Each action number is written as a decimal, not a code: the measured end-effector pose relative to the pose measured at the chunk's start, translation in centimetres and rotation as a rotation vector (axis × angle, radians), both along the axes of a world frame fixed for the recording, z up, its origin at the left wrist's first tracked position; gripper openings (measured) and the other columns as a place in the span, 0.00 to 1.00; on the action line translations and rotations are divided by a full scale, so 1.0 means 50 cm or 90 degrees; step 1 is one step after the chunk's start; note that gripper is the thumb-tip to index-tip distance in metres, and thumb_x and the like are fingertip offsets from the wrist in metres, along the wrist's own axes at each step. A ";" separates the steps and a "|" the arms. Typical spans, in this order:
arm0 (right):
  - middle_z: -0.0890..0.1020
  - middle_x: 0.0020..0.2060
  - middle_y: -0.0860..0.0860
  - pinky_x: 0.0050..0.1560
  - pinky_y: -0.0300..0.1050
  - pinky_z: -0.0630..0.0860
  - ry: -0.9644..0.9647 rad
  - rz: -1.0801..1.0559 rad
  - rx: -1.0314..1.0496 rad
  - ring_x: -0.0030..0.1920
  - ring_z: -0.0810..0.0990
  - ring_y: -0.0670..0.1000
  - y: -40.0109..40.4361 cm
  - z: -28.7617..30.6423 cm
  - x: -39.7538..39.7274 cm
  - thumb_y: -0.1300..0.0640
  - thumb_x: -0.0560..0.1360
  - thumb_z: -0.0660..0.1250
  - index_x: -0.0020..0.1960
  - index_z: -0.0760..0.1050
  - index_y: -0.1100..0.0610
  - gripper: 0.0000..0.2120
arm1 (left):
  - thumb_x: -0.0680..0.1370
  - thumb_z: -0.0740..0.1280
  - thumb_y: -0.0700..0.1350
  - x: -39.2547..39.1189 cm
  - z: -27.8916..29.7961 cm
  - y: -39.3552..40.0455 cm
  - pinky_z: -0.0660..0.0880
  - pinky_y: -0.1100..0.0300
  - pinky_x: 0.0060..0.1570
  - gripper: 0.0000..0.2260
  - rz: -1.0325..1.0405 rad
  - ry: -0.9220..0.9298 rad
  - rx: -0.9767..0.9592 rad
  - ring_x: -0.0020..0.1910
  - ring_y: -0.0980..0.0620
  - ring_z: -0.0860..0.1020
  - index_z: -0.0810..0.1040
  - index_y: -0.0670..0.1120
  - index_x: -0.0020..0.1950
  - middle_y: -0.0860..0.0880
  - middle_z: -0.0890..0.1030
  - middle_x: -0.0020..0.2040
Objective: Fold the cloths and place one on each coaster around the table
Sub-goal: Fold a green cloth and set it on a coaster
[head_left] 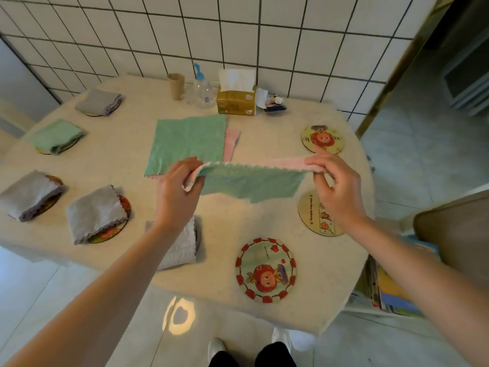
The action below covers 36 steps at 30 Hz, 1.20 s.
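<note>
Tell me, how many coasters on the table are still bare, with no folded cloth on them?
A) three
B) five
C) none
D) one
A: three coasters lie uncovered on the right side of the table, one far, one partly behind the right hand's wrist, and one nearest the person; the others carry folded cloths.

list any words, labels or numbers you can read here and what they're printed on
None can be read for certain.
Coaster under the right hand: a line of print along its edge, too blurred.
Far right coaster: marks beside the cartoon, too small.
Tissue box: small printed patches, unreadable.
Pump bottle: label blurred.
</note>
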State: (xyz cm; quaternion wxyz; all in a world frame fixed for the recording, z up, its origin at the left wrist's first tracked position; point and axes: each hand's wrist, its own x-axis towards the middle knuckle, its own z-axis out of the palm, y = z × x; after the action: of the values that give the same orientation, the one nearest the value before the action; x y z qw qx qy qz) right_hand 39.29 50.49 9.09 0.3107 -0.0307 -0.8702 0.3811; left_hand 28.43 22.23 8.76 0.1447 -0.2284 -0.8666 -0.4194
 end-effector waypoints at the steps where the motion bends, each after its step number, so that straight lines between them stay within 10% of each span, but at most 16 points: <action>1: 0.78 0.57 0.49 0.65 0.35 0.68 -0.009 0.020 0.016 0.65 0.73 0.45 0.007 -0.010 0.022 0.69 0.73 0.63 0.53 0.79 0.62 0.11 | 0.73 0.69 0.33 0.027 -0.010 -0.002 0.67 0.74 0.58 0.10 -0.018 0.018 -0.005 0.55 0.62 0.74 0.80 0.39 0.53 0.51 0.78 0.54; 14: 0.82 0.55 0.51 0.60 0.44 0.75 -0.632 0.319 0.114 0.54 0.79 0.46 0.120 -0.280 0.223 0.62 0.76 0.64 0.59 0.79 0.56 0.13 | 0.78 0.67 0.43 0.289 -0.292 -0.036 0.64 0.73 0.57 0.13 -0.190 -0.426 -0.379 0.63 0.53 0.76 0.80 0.48 0.62 0.52 0.79 0.62; 24: 0.78 0.34 0.46 0.33 0.33 0.68 -0.513 0.131 -0.086 0.34 0.74 0.46 0.130 -0.235 0.075 0.57 0.76 0.66 0.42 0.76 0.52 0.04 | 0.74 0.72 0.44 0.151 -0.243 0.010 0.62 0.57 0.34 0.09 0.138 -0.577 -0.084 0.32 0.50 0.69 0.79 0.41 0.36 0.48 0.73 0.30; 30: 0.84 0.43 0.59 0.46 0.51 0.77 -0.554 -0.005 -0.198 0.43 0.81 0.57 0.138 -0.279 -0.065 0.55 0.74 0.68 0.45 0.79 0.63 0.10 | 0.75 0.69 0.45 0.051 -0.274 0.076 0.66 0.57 0.33 0.08 0.294 -0.640 0.003 0.33 0.48 0.71 0.79 0.40 0.42 0.47 0.73 0.32; 36: 0.81 0.39 0.52 0.51 0.54 0.80 -0.636 -0.096 -0.189 0.41 0.81 0.54 0.135 -0.319 -0.131 0.57 0.75 0.68 0.50 0.80 0.62 0.08 | 0.77 0.67 0.48 0.005 -0.301 0.095 0.68 0.57 0.35 0.13 0.345 -0.671 -0.043 0.36 0.46 0.74 0.79 0.37 0.45 0.46 0.75 0.35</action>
State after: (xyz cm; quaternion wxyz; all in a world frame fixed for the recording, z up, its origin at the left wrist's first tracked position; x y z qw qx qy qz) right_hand 32.76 57.23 -6.84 -0.1230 -0.3146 -0.8443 0.4160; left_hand 28.66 27.00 -6.28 -0.2101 0.2358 -0.8619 -0.3967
